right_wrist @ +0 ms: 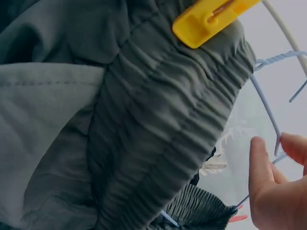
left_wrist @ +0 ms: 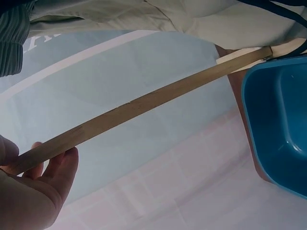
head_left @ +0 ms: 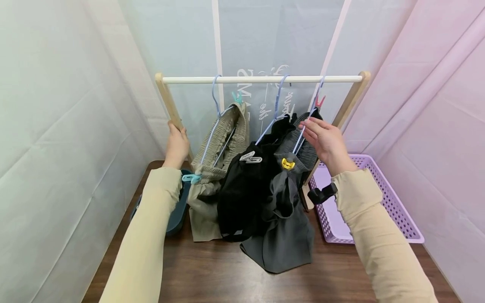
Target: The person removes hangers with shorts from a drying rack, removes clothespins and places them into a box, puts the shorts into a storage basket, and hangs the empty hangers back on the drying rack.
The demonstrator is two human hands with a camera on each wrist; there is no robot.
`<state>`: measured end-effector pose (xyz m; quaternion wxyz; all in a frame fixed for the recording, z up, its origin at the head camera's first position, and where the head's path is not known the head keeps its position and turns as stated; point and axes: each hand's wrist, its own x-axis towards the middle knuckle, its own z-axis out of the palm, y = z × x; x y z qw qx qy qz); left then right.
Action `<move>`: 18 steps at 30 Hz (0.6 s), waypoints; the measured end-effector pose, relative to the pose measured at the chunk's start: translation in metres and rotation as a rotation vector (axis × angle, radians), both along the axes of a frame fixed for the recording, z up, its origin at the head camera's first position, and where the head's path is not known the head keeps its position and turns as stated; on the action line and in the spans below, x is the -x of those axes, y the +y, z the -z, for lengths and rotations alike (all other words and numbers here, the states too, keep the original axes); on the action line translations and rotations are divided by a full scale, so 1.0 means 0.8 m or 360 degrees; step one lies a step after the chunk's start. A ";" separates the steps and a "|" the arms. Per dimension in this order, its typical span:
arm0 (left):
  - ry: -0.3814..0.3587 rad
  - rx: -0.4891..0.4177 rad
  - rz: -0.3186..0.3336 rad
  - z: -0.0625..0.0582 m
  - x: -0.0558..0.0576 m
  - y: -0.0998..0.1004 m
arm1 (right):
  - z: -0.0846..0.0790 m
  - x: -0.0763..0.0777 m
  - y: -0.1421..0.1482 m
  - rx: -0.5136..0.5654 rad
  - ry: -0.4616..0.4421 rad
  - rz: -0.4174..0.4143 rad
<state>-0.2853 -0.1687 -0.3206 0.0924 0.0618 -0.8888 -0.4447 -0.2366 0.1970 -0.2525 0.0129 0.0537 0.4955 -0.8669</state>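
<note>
My left hand (head_left: 176,145) grips the left wooden post (left_wrist: 120,108) of a clothes rack, thumb and fingers around it. On the right, my right hand (head_left: 326,141) is at the blue wire hanger (head_left: 299,141) that carries dark grey trousers (head_left: 284,248). In the right wrist view, the thumb is against the wire and the forefinger stands apart, fairly straight. A yellow clothespin (head_left: 288,164) and a red clothespin (head_left: 320,102) hold the trousers' elastic waistband. Black bottoms (head_left: 242,206) with white clothespins (head_left: 251,158) and beige trousers (head_left: 204,229) with teal clothespins (head_left: 192,178) hang alongside.
A white rail (head_left: 254,79) spans the rack and bears the hangers. Behind the right post, a purple basket (head_left: 398,206) sits on the brown wooden floor (head_left: 212,277). A blue basin (left_wrist: 268,120) stands at the left. Pale curtains (head_left: 68,105) surround the rack.
</note>
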 end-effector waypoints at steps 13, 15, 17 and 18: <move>0.0041 0.0031 0.0012 0.002 0.004 0.000 | -0.004 0.006 -0.002 0.0182 0.0019 0.0080; 0.0037 0.0035 0.0014 0.003 0.004 -0.001 | -0.004 0.007 -0.002 0.0165 0.0034 0.0072; 0.0027 0.0027 0.0015 0.003 0.004 -0.003 | -0.003 0.009 -0.002 0.0145 0.0047 0.0066; 0.0024 0.0023 0.0015 0.004 0.005 -0.004 | -0.003 0.009 -0.003 0.0140 0.0052 0.0063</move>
